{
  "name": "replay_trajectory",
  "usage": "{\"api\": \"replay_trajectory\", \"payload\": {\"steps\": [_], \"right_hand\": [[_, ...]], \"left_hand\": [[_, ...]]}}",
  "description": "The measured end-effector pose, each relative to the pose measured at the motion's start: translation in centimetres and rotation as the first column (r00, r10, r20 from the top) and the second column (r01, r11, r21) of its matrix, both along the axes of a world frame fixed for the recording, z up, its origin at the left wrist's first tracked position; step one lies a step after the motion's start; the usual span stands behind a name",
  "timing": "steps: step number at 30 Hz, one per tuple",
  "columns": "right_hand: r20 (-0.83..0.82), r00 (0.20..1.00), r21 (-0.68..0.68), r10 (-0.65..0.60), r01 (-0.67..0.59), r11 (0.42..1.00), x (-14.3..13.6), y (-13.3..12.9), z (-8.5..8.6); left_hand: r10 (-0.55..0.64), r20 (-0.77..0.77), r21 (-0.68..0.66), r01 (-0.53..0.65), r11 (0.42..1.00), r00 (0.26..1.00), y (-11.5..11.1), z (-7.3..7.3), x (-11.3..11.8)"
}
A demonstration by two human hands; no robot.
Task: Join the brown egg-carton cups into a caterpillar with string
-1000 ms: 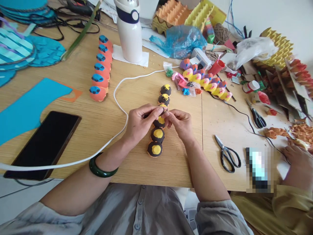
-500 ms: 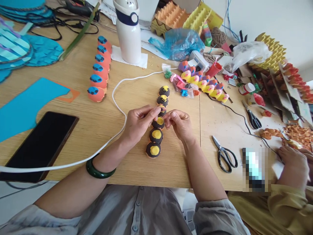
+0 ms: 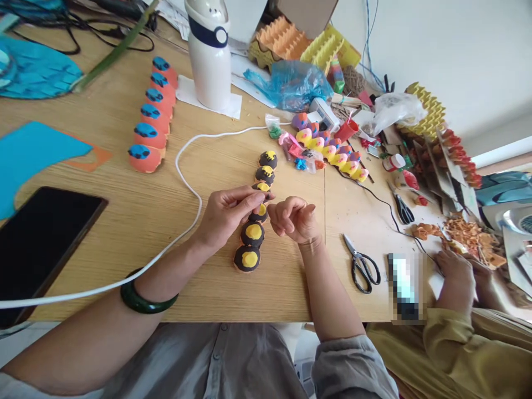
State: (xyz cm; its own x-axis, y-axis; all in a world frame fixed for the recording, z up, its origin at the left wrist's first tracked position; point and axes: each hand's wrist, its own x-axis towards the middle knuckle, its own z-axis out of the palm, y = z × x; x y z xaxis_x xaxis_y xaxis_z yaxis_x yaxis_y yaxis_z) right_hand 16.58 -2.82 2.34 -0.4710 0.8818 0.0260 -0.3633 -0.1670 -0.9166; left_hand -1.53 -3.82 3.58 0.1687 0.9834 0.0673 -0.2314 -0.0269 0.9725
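A row of black bumps with yellow tops (image 3: 251,235), like a strip cut from an egg carton, lies in front of me. The two farthest yellow tops carry small dark marks; the nearest ones are plain. Over the middle of this row, my left hand (image 3: 226,213) is closed in a pinch, thumb against forefinger. Whatever sits between those fingertips is too small to make out. Just right of the row my right hand (image 3: 294,219) hovers with loosely curled fingers apart, nothing visible in them. A dark green bangle (image 3: 145,302) circles my left wrist.
An orange strip with blue spots (image 3: 149,113) and a white bottle (image 3: 210,61) stand beyond a white cable (image 3: 178,160). Yellow and purple strips (image 3: 328,147) lie right of centre. Scissors (image 3: 361,263) are nearer me. At far right, another person's hands (image 3: 455,274) rest by orange scraps. A phone (image 3: 50,238) lies left.
My right hand has drawn slightly away from my left, its fingers loosening from a pinch. My left hand stays pinched over the row. The whole view has shifted, showing more at the right.
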Motion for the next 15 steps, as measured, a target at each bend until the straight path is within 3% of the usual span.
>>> {"api": "replay_trajectory", "payload": {"steps": [8, 15], "right_hand": [[-0.037, 0.997, 0.02, 0.065, -0.064, 0.998, 0.16, 0.05, -0.18], [-0.169, 0.968, 0.129, 0.186, -0.165, 0.978, 0.46, 0.16, -0.92]], "left_hand": [[-0.016, 0.032, -0.015, 0.016, 1.0, 0.999, -0.08, 0.49, 0.22], [-0.045, 0.055, -0.016, 0.046, 0.999, 0.997, -0.08, 0.42, 0.24]]}}
